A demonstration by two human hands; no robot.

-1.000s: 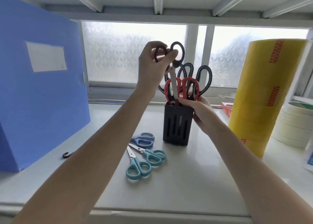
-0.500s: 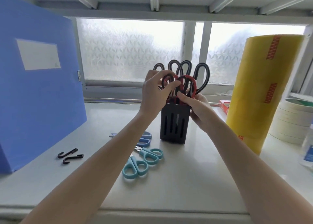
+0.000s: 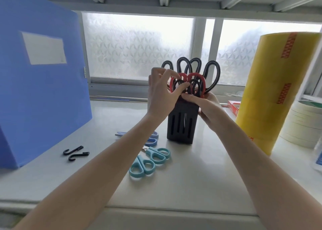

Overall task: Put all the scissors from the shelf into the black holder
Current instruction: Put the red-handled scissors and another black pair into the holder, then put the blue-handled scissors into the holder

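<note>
The black slotted holder (image 3: 181, 128) stands mid-shelf with several scissors upright in it: big black handles (image 3: 211, 73) at the back, red handles (image 3: 200, 80) in front. My left hand (image 3: 162, 94) pinches the small black-handled scissors (image 3: 193, 86), which sit low in the holder's front. My right hand (image 3: 207, 106) grips the holder's upper right side. On the shelf in front lie two teal scissors (image 3: 148, 163) and a blue pair (image 3: 151, 140), partly hidden by my left forearm.
A blue folder (image 3: 40, 83) leans at the left, two black hooks (image 3: 75, 153) beside it. A tall yellow film roll (image 3: 277, 90) stands at the right, with stacked tape rolls (image 3: 301, 123) and a red box (image 3: 233, 107) near it. The shelf edge (image 3: 156, 210) runs along the front.
My left hand has lowered the small black-handled scissors from above the holder down into it. My right hand has stayed on the holder. The view has shifted slightly.
</note>
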